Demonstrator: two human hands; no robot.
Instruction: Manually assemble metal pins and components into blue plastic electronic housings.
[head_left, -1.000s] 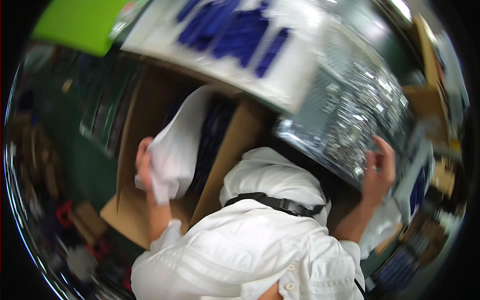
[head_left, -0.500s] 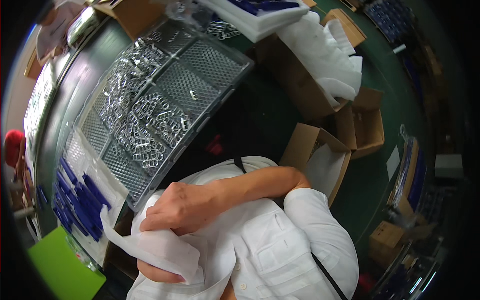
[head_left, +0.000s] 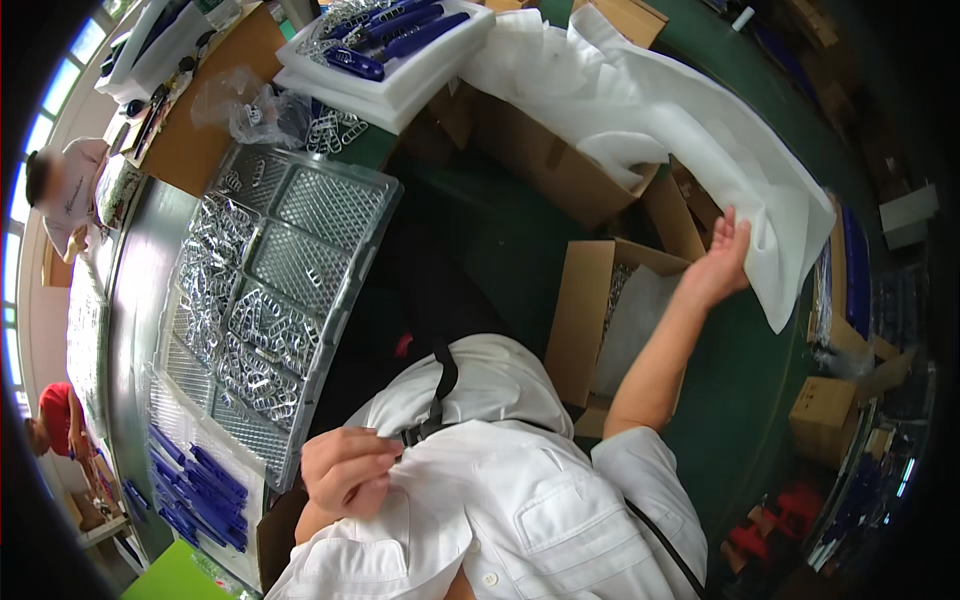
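Observation:
My right hand (head_left: 718,266) is stretched out to the right, its fingers closed at the edge of a long white foam sheet (head_left: 690,130). The sheet runs from the top of a cardboard box (head_left: 540,150) and hangs down past my hand. Close to my chest, my left hand (head_left: 348,472) is curled; what lies inside its fingers, if anything, is hidden. Beside it stands a clear divided plastic tray (head_left: 385,215), with many shiny metal clips (head_left: 275,345) in its compartments. Several blue handle-like pieces (head_left: 200,490) lie near the tray's lower end.
An open cardboard box (head_left: 575,330) with metal pieces and white lining stands ahead. A white foam tray (head_left: 395,85) at the top holds blue pieces and metal parts. A person (head_left: 80,190) is across the metal bench (head_left: 145,290). Another cardboard box (head_left: 825,410) sits at right.
My right hand has swung from beside my left hand out to the right, onto the foam sheet. The white foam piece around my left hand is gone from there. The view has turned.

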